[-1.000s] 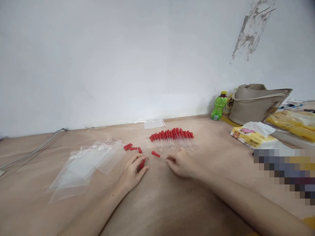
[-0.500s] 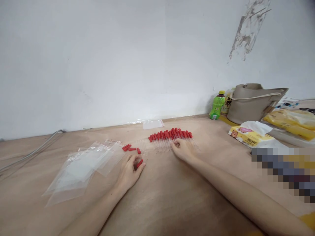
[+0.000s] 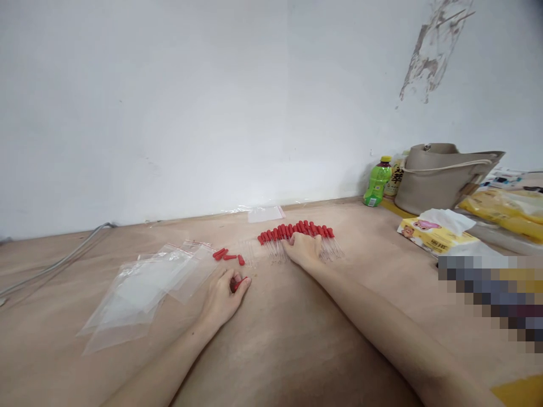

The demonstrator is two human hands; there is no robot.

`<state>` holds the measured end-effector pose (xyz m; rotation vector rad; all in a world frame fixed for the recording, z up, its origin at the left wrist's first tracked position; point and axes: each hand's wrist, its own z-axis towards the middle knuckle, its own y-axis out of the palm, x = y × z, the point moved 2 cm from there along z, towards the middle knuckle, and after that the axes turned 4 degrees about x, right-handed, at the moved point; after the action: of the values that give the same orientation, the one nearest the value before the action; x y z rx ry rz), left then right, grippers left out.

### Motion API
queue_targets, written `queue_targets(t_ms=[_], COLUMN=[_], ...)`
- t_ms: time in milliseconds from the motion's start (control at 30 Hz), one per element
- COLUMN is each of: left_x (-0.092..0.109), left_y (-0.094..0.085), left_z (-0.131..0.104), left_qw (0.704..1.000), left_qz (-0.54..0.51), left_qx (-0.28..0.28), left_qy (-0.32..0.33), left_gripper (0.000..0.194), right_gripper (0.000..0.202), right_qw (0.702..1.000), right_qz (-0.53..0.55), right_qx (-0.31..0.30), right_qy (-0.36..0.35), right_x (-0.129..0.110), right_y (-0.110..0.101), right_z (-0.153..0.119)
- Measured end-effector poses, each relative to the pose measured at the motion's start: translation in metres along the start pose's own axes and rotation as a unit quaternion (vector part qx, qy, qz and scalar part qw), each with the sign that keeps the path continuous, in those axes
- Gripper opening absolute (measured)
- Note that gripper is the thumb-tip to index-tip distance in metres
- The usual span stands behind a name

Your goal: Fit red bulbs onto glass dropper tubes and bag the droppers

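Near the middle of the table, my left hand (image 3: 223, 297) curls its thumb and fingers around a red rubber dropper bulb (image 3: 236, 284). Several loose red bulbs (image 3: 229, 257) lie just beyond it, beside thin clear dropper tubes (image 3: 247, 252). My right hand (image 3: 302, 249) is over a row of assembled droppers (image 3: 271, 249), whose red bulbs point away from me. Its fingers are bent and partly apart, with nothing visible in them. It covers the middle of the row; whether it touches the droppers cannot be made out.
Clear zip bags (image 3: 139, 288) lie spread at the left, near a grey cable (image 3: 63, 263). A small bag (image 3: 265, 214) lies by the wall. On the right stand a green bottle (image 3: 377, 183), a grey bag (image 3: 432, 178) and a tissue pack (image 3: 436, 232).
My right hand has moved left along the row, uncovering droppers at the right end. My left hand stays in place, its fingers closed more over the red bulb.
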<state>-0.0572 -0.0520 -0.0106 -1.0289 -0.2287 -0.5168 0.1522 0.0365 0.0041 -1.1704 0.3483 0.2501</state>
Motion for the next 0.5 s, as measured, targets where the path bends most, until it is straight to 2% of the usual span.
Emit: queue_targets(t_ms=[67, 167, 267, 367, 500], left_x=[0.001, 0.001, -0.001, -0.004, -0.005], left_y=[0.0, 0.0, -0.001, -0.001, -0.002], left_z=[0.0, 0.0, 0.0, -0.001, -0.002], left_qw=[1.0, 0.999, 0.999, 0.999, 0.999], left_qz=[-0.01, -0.027, -0.036, -0.035, -0.037], left_qx=[-0.007, -0.029, -0.032, -0.026, -0.022], left_qy=[-0.009, -0.02, -0.018, -0.017, -0.013], left_gripper=[0.024, 0.025, 0.023, 0.021, 0.016], right_gripper=[0.029, 0.027, 0.028, 0.025, 0.027], right_qw=[1.0, 0.994, 0.988, 0.99, 0.993], right_qz=[0.006, 0.028, 0.011, -0.01, -0.015], right_qx=[0.019, 0.034, -0.006, -0.045, -0.068], right_qy=[-0.021, -0.097, -0.151, -0.13, -0.094], right_x=[-0.006, -0.026, -0.052, -0.07, -0.081], right_y=[-0.001, 0.001, 0.01, 0.02, 0.028], right_z=[-0.004, -0.013, -0.021, -0.023, -0.018])
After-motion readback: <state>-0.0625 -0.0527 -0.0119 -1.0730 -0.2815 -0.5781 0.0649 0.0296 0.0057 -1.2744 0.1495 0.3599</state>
